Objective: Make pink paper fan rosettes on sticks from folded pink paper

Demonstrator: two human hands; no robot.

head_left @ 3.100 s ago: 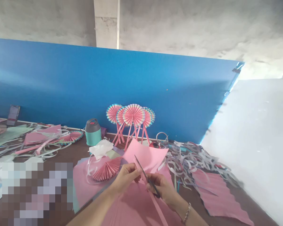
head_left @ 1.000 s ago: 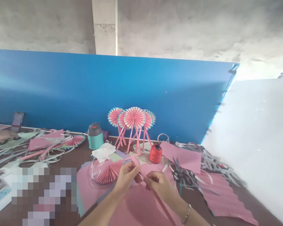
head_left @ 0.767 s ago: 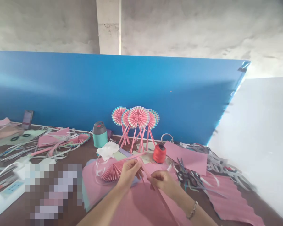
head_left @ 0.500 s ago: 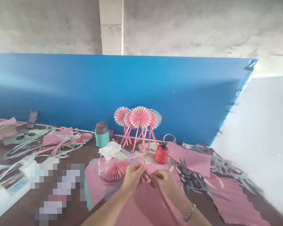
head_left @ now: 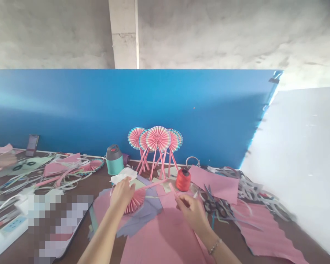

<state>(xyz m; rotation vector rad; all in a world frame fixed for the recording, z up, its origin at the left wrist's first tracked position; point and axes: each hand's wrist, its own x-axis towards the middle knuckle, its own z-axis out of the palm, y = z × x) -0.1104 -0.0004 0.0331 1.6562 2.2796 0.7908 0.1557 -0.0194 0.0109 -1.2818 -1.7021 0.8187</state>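
Observation:
My right hand [head_left: 191, 212] pinches a narrow folded pink paper strip [head_left: 172, 188] between thumb and fingers, above a large pink sheet [head_left: 154, 238]. My left hand [head_left: 123, 194] reaches over the left side of a pleated pink paper fan [head_left: 136, 202], its fingers loosely bent beside a crumpled white tissue [head_left: 123, 175]. Whether the fingertips touch the tissue I cannot tell. Part of the fan is hidden behind this hand. A spool of red thread [head_left: 183, 180] stands beyond my right hand, and black-handled scissors [head_left: 216, 205] lie to its right.
Finished round fans [head_left: 158, 138] on crossed pink sticks stand against the blue partition [head_left: 71, 106]. A teal flask [head_left: 114, 161] is left of them. Pink sheets [head_left: 214, 183] and paper offcuts [head_left: 253, 190] lie right. Another person's hand [head_left: 1, 163] is far left, near a phone [head_left: 32, 145].
My hands were together over the pink sheet. The left has moved left to the fan and tissue; the right keeps the pink strip. The view has shifted slightly.

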